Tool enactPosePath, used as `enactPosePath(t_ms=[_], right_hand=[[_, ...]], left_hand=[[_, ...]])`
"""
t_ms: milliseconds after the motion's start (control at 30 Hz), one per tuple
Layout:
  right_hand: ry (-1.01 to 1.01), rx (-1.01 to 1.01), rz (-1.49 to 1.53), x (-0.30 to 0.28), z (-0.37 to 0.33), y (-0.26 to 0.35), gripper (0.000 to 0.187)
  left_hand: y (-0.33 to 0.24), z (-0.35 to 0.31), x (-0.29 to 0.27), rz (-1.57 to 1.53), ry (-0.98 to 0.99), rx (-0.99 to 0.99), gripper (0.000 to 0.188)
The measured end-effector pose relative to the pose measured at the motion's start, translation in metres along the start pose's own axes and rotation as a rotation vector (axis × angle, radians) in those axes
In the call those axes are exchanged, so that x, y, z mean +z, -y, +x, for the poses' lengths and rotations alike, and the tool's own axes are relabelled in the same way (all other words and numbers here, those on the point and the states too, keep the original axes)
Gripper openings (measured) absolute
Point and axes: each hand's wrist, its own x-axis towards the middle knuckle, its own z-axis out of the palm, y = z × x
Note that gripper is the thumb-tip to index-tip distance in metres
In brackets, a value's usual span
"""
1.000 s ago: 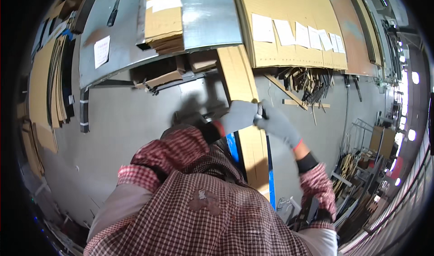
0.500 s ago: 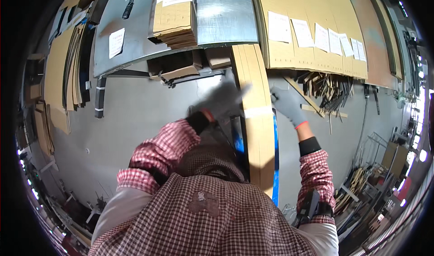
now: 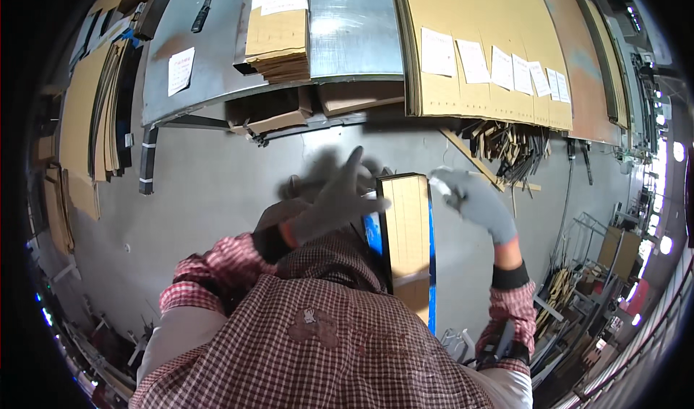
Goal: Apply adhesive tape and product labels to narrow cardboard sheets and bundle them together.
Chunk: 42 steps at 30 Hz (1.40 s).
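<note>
A long stack of tan cardboard strips [image 3: 406,225] lies lengthwise in front of me, with a pale band across its near part. It rests on a narrow blue support [image 3: 432,264] whose edges show on both sides. My left hand [image 3: 336,203], in a grey glove, is open with thumb and fingers spread, just left of the stack's far end. To the right of that end is my right hand [image 3: 473,203], also grey-gloved, its fingers bent around a small white piece [image 3: 439,186] too unclear to name. Neither hand plainly touches the stack.
Ahead stands a metal table [image 3: 354,33] bearing a smaller cardboard stack [image 3: 278,37] and a black-handled tool [image 3: 203,13]. Wide cardboard sheets [image 3: 484,19] with white paper labels lie at its right. Loose strips [image 3: 510,149] hang below; cardboard boxes [image 3: 282,113] sit under the table.
The cardboard stack has slid toward me, away from the table edge, and its band is nearer. My left hand has come nearer with fingers spread; my right hand has moved slightly closer too.
</note>
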Motion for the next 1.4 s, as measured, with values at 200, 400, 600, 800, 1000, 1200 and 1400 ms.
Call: enactPosePath(t_ms=[200,400,600,800,1000,1200,1400], right_hand=[[0.368,-0.101,0.278,0.005,-0.006,0.056,0.033],[0.141,0.191,-0.223,0.009,0.026,-0.069,0.027],[0.149,0.413,0.677,0.128,0.043,-0.170,0.017],[0.108,0.397,0.726,0.102,0.060,-0.128,0.028],[-0.550,0.671,0.183,0.094,0.011,0.009,0.086],[-0.453,0.678,-0.406,0.158,0.010,0.016,0.102],[-0.535,0.531,-0.102,0.127,-0.004,0.016,0.091]], left_hand=[[-0.014,-0.047,-0.023,-0.464,0.318,-0.010,0.072],[0.050,0.017,-0.006,-0.020,0.076,0.003,0.056],[0.129,0.068,0.095,-0.064,0.048,0.027,0.042],[0.191,0.109,0.104,-0.376,0.480,0.298,0.037],[0.221,0.124,0.105,-0.691,0.774,0.057,0.022],[0.125,0.057,-0.009,0.258,0.247,0.658,0.027],[0.000,0.054,0.047,-0.044,0.441,0.551,0.036]])
